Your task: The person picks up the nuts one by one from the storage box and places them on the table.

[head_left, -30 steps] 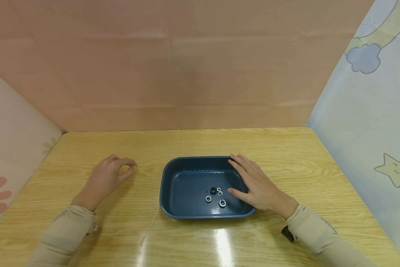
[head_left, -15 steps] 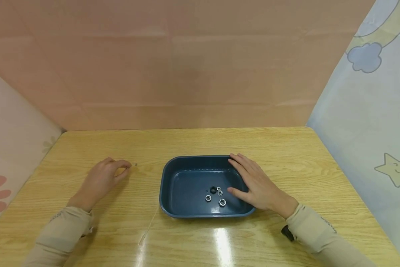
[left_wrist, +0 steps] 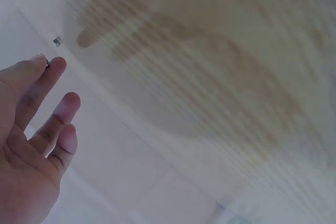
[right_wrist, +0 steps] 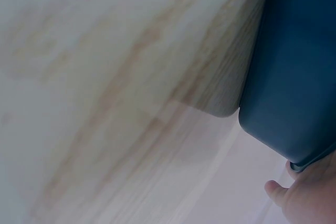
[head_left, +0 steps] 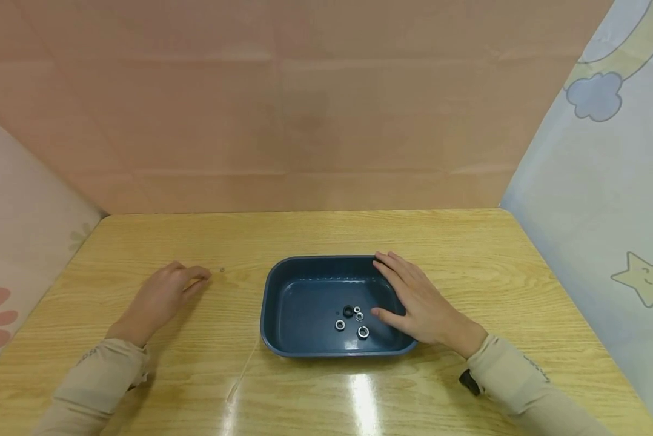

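Observation:
My left hand (head_left: 160, 297) is over the left of the table, thumb and index fingertips together. In the left wrist view a small dark metal piece (left_wrist: 48, 64) shows between those fingertips; its kind is mostly hidden. Just beyond them a small silver nut (head_left: 222, 269) lies on the table. My right hand (head_left: 419, 303) rests on the right end of a blue tray (head_left: 272, 303), fingers stretched over its rim and thumb inside. In the tray lie a black nut (head_left: 348, 311) and several silver nuts (head_left: 363, 332) of differing sizes.
The wood-grain table (head_left: 304, 393) ends at a brown papered wall (head_left: 304, 121) behind. Printed side walls (head_left: 604, 200) stand left and right. A strip of clear tape (head_left: 239, 378) is in front of the tray.
My left hand has drawn back left and slightly toward me, and the silver nut now shows on the table apart from its fingertips. My right hand and the tray have stayed put.

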A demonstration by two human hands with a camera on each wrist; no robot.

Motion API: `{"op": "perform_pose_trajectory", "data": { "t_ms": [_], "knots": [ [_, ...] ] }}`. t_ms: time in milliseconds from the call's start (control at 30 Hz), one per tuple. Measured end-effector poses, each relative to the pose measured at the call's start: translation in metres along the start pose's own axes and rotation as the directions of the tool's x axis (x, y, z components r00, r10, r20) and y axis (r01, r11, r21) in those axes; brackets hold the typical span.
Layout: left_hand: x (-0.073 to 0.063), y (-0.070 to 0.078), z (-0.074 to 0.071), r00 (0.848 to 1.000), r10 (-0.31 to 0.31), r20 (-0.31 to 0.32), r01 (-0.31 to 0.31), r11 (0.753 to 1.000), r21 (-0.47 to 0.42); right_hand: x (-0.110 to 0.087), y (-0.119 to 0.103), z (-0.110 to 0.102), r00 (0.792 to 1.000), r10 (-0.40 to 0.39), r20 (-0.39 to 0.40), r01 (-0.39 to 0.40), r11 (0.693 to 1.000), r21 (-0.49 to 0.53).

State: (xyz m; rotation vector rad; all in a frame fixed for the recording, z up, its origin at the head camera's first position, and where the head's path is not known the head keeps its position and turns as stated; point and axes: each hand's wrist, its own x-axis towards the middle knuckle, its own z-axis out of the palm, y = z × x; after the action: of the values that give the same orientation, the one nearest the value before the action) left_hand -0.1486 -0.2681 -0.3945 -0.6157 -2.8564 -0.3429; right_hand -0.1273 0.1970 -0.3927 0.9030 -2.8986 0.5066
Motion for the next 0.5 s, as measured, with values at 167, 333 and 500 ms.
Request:
{"op": "perform_pose_trajectory", "data": {
  "t_ms": [167,333,500],
  "knots": [
    [-0.0011,-0.0022,0.0026,1.0,0.02,0.015,-0.019,1.0,-0.006,-0.0002,-0.0004,0.0,1.0,0.001,0.002,-0.001,1.0,0.001],
    [-0.0013,-0.0027,0.0045,1.0,0.026,0.013,-0.026,1.0,-0.003,-0.0002,-0.0007,-0.0003,1.0,0.001,0.001,-0.001,1.0,0.004],
    [0.0003,-0.0026,0.0074,0.999,0.048,0.0,-0.048,0.999,0.013,-0.0005,-0.0005,-0.0008,1.0,0.004,0.0,-0.004,1.0,0.003]
  ]
}}
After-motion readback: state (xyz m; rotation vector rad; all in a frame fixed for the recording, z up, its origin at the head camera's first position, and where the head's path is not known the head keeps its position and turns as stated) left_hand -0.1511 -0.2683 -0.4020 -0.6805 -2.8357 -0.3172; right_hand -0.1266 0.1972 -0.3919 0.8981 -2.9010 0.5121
